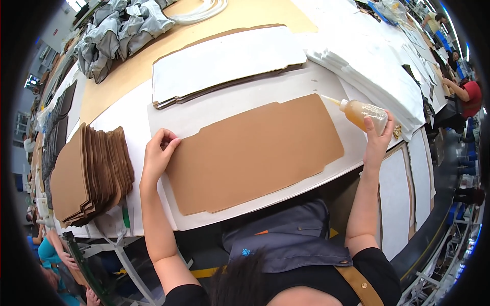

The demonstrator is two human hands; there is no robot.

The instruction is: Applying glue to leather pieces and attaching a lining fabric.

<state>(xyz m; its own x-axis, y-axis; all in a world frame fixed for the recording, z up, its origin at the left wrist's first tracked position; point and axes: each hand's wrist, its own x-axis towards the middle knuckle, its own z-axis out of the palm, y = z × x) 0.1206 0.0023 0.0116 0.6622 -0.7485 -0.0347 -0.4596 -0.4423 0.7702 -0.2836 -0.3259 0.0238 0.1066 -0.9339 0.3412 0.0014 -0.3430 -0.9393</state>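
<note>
A large brown cut board panel point(258, 153) lies flat on the table in front of me. My left hand point(159, 153) is at its upper left corner, with thumb and forefinger closed on the edge. My right hand point(378, 135) is wrapped round a clear squeeze bottle point(363, 115) of amber liquid. The bottle is tilted on its side, and its thin nozzle points left, close to the panel's upper right corner. Whether the tip touches the panel I cannot tell. Beyond the panel lies a stack of white-faced panels point(224, 61) with brown edges.
Several brown panels stand packed in a stack point(94, 173) at the left. White sheets point(372, 84) are piled at the right. Grey fabric pieces point(122, 33) and a white cord coil point(204, 13) lie at the back. Other people sit on both sides, including a person in red point(469, 97).
</note>
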